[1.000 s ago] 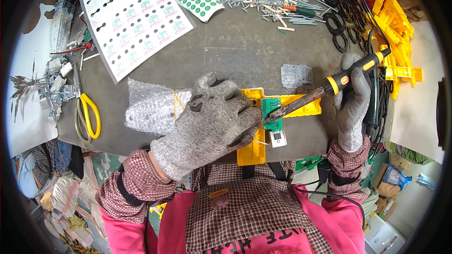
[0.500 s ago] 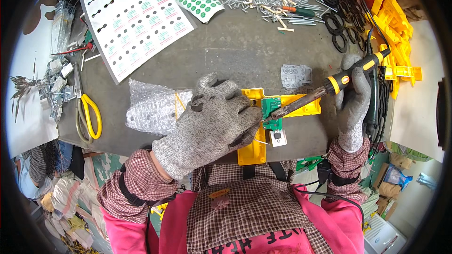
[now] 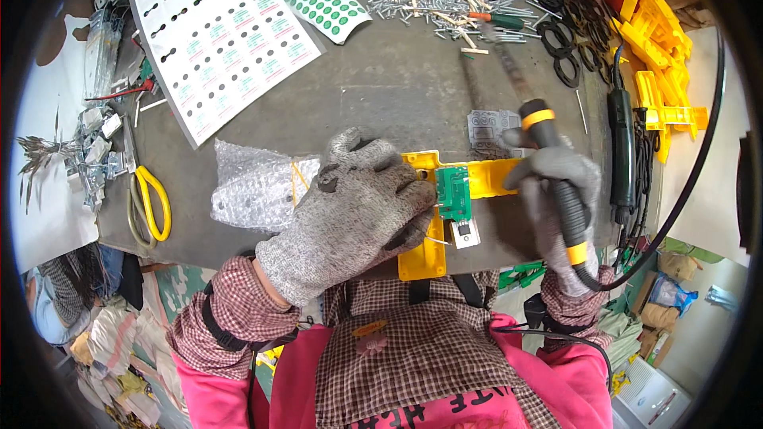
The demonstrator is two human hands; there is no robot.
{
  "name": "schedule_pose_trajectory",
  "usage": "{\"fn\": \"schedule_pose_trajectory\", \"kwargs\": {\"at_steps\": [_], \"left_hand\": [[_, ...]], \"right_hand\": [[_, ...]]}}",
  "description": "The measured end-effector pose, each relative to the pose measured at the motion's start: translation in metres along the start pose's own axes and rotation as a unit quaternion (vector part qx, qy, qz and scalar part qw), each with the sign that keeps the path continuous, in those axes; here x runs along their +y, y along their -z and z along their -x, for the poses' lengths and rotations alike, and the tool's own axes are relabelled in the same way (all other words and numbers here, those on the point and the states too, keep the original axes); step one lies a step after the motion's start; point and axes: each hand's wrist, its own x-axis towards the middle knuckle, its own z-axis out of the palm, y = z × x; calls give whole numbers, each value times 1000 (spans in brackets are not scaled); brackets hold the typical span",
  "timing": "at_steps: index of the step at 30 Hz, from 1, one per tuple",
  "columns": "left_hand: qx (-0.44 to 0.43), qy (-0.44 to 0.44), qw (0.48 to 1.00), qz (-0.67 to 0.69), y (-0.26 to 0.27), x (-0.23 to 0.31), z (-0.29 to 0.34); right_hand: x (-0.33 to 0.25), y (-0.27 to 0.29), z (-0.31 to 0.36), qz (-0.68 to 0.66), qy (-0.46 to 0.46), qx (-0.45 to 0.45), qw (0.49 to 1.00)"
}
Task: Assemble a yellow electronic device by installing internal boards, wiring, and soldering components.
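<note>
My gloved left hand [image 3: 358,191] is closed at the left side of a T-shaped yellow plastic housing [image 3: 423,260], its fingertips beside a green circuit board [image 3: 455,193]. What lies under those fingers is hidden. A white-backed black component [image 3: 465,233] sits at the board's near end, and a thin pale wire sticks out below the fingertips. In my gloved right hand [image 3: 563,179] is a soldering iron [image 3: 568,214], gripped by its black-and-yellow handle. Its blurred metal shaft points up and away from the board, and the cord loops out to the right.
Bubble wrap [image 3: 258,187] lies left of my left hand, with yellow-handled scissors [image 3: 151,202] farther left. Label sheets [image 3: 226,44], loose screws [image 3: 413,4] and a screwdriver [image 3: 501,21] lie at the back. A grey moulded plate [image 3: 486,129], black rings [image 3: 566,71] and yellow parts [image 3: 664,56] are on the right.
The soldering iron's tip has left the circuit board and swung up and away, while my right hand moved left and nearer to me. My left hand stays in place at the housing.
</note>
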Motion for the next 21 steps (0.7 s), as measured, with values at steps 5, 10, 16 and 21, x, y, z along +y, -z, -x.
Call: {"fn": "schedule_pose_trajectory", "kwargs": {"at_steps": [5,10,16,21], "left_hand": [[0,2,1000,-16,0,2,-1],[10,9,1000,-7,1,4,-2],[58,-5,998,-21,-6,2,-1],[60,6,998,33,7,8,1]], "right_hand": [[-28,-25,-8,57,-128,-37,990],[-26,-37,-7,61,-127,-9,990],[-25,-47,-7,15,-126,37,991],[-32,-45,-13,29,-123,29,992]]}}
